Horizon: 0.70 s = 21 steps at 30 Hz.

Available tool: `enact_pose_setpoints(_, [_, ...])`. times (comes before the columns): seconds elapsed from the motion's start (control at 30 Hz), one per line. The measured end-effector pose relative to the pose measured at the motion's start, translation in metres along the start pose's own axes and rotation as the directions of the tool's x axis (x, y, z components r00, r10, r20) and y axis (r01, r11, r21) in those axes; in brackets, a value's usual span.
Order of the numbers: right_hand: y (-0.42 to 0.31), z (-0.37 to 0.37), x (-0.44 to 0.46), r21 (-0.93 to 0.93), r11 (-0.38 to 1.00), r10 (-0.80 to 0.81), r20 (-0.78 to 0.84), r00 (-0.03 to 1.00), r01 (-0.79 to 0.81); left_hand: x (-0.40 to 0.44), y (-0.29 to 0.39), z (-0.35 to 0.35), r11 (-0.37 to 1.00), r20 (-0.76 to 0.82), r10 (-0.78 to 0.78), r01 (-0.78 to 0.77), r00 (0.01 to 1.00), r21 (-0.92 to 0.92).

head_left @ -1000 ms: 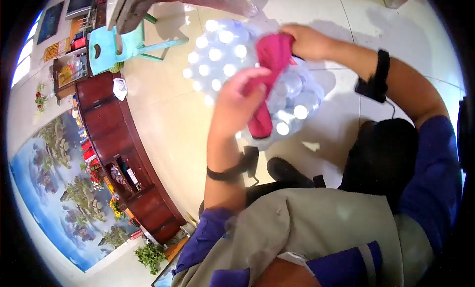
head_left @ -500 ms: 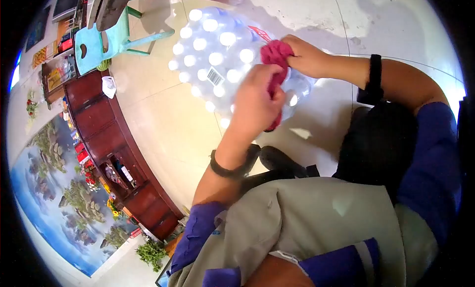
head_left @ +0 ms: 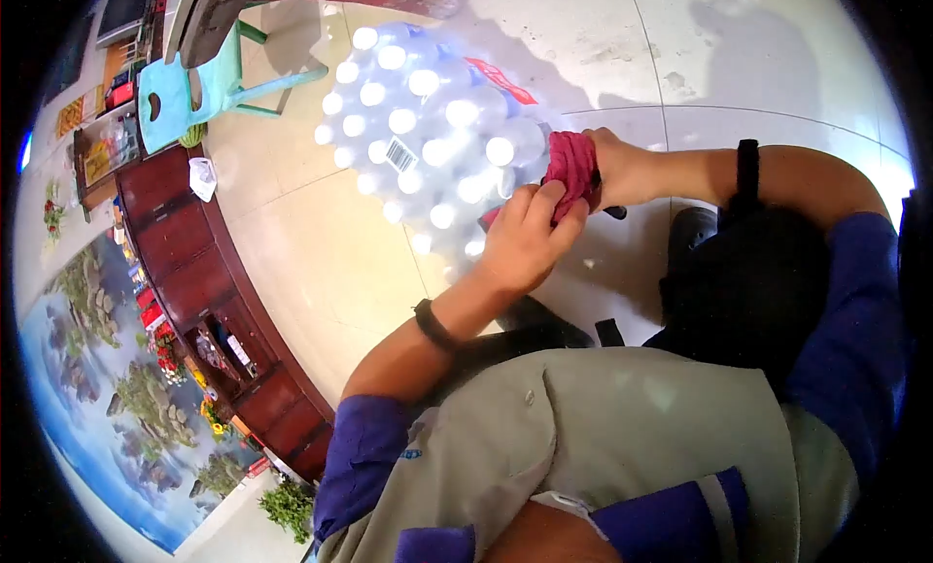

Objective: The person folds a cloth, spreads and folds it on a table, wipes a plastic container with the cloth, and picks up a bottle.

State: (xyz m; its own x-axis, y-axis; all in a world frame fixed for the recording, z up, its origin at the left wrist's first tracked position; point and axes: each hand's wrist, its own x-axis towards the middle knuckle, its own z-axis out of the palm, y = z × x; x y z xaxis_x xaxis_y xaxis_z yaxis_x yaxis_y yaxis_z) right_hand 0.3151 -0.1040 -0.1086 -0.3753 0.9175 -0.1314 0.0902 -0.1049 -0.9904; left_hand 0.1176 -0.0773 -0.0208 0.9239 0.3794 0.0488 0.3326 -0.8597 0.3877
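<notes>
Open floor (head_left: 301, 247) spread to the left of the left hand (head_left: 525, 238), as far as the edge of a dark red cabinet (head_left: 180, 233). More bare tile lay beyond and to the right of the right hand (head_left: 625, 170). The tighter side was beyond and left of the left hand, where a film-wrapped pack of bottles (head_left: 418, 126) sat with its white caps showing, its near edge just beside the fingers. A dark-clad knee (head_left: 743, 281) bounded the room on the near side of the right hand

The left forearm slanted away from the body and toward the right, the back of that hand turned up and its thumb and fingers bent in. The right forearm came in nearly level from the right, with a dark band (head_left: 746, 174) around it. Both hands were drawn in narrow and held the same crimson cloth (head_left: 573, 165)

The cloth was between the two hands, bunched in folds. Its visible bulk ran lengthwise from beyond the left fingertips back toward the person, while a small strip of crimson poked out left of the left hand, toward the bottles. Whether the cloth touched the pack could not be told
</notes>
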Motion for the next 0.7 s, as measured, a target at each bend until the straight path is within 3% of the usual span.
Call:
enact_pose_setpoints(0.03, [-0.008,0.004,-0.007,-0.133,0.985,-0.126,-0.133,0.983,0.108,-0.001,-0.003,0.003,0.999,0.000,0.022,-0.022,1.000,0.030])
enact_pose_setpoints(0.13, [-0.009,0.007,-0.007,-0.186,0.982,-0.023,-0.233,0.972,-0.022,0.005,-0.011,0.006,0.984,0.045,0.106,-0.111,0.993,0.137])
enact_pose_setpoints(0.17, [-0.011,0.003,-0.008,-0.150,0.987,0.031,-0.199,0.979,-0.061,0.006,-0.012,0.004,0.986,0.056,0.101,-0.107,0.993,0.127])
enact_pose_setpoints(0.37, [0.030,-0.005,0.013,-0.290,0.955,-0.159,-0.322,0.933,0.062,0.032,-0.015,-0.001,0.982,0.027,0.045,-0.049,0.999,0.183])
enact_pose_setpoints(0.4, [0.031,-0.013,0.016,-0.245,0.964,-0.188,-0.341,0.921,0.106,0.042,-0.017,-0.001,0.978,0.021,0.026,-0.029,0.999,0.205])
enact_pose_setpoints(0.47, [0.006,-0.037,0.023,-0.123,0.992,-0.064,-0.344,0.937,0.023,0.068,-0.032,0.004,0.984,-0.069,-0.026,0.038,0.997,0.174])
enact_pose_setpoints(0.5, [0.003,-0.046,0.030,-0.238,0.968,-0.034,-0.431,0.902,-0.077,0.085,-0.041,0.011,0.976,-0.101,-0.219,0.219,0.970,-0.015])
enact_pose_setpoints(0.53, [0.004,-0.055,0.038,-0.340,0.922,-0.020,-0.517,0.856,-0.184,0.104,-0.054,0.015,0.974,-0.168,-0.226,0.220,0.960,-0.056])
enact_pose_setpoints(0.57, [0.011,-0.070,0.051,-0.391,0.905,-0.061,-0.510,0.858,-0.168,0.119,-0.061,0.010,0.981,-0.279,-0.046,0.096,0.959,0.169])
enact_pose_setpoints(0.6, [0.016,-0.082,0.063,-0.439,0.886,-0.103,-0.502,0.859,-0.151,0.135,-0.071,0.010,0.959,-0.377,-0.038,0.139,0.926,0.246])
enact_pose_setpoints(0.7, [0.001,-0.099,0.084,-0.397,0.891,-0.014,-0.511,0.859,-0.221,0.161,-0.086,-0.010,0.970,-0.328,-0.171,0.217,0.929,0.111])
